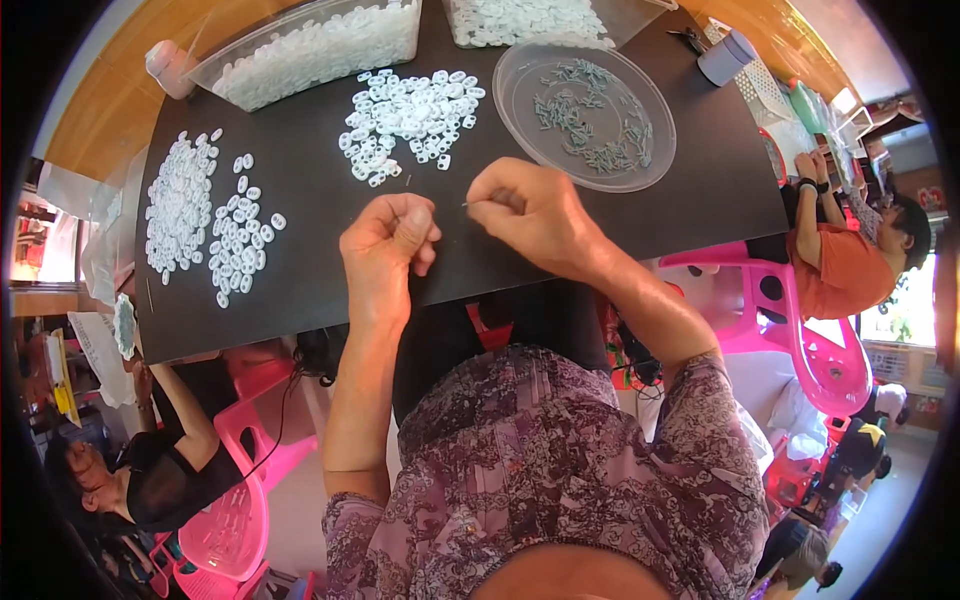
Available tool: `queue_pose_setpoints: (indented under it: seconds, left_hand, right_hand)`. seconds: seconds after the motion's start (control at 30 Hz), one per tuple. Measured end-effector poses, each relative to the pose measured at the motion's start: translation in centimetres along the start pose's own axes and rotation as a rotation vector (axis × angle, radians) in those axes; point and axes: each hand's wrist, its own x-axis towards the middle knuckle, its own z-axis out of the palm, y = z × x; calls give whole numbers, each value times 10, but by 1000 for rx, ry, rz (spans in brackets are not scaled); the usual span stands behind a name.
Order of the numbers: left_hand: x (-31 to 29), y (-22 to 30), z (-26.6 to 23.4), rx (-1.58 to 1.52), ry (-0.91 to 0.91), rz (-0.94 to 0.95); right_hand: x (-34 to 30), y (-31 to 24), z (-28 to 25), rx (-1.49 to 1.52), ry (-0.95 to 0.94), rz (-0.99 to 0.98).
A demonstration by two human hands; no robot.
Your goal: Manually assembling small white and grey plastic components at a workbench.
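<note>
My left hand [392,232] is closed above the dark table, thumb pressed to the curled fingers. Whatever it may hold is hidden. To its right, my right hand [530,208] pinches a small thin piece, whose tip shows at the fingertips. The hands are slightly apart. Beyond them lies a heap of small white plastic pieces with holes [415,115]. A round clear tray [510,95] holds many small grey-green pins [590,120]. One loose pin [408,181] lies on the table just beyond my left hand.
Two piles of white oval pieces [180,210] [240,240] lie at left. Clear bins [315,60] [530,20] of white pieces stand at the far edge. There are a pink-white bottle [170,68], a grey-lidded jar [727,58] and pink chairs [830,365]. People sit left and right.
</note>
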Motion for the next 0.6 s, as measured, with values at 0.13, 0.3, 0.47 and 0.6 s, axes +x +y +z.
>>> queue_pose_setpoints:
  seconds: [0.13,0.3,0.47,0.6]
  left_hand:
    - [-10,2,4,-28,-19,-34]
    - [-13,1,-1,-49,-29,-112]
    - [-15,-3,-6,-240,-57,-195]
    - [-20,-4,-5,-214,-62,-142]
  right_hand:
    - [1,0,15,-102,-61,-90]
    - [-2,-4,24,-215,-64,-233]
    - [-7,1,29,-187,7,-321]
    - [-12,-4,28,-63,-10,-142]
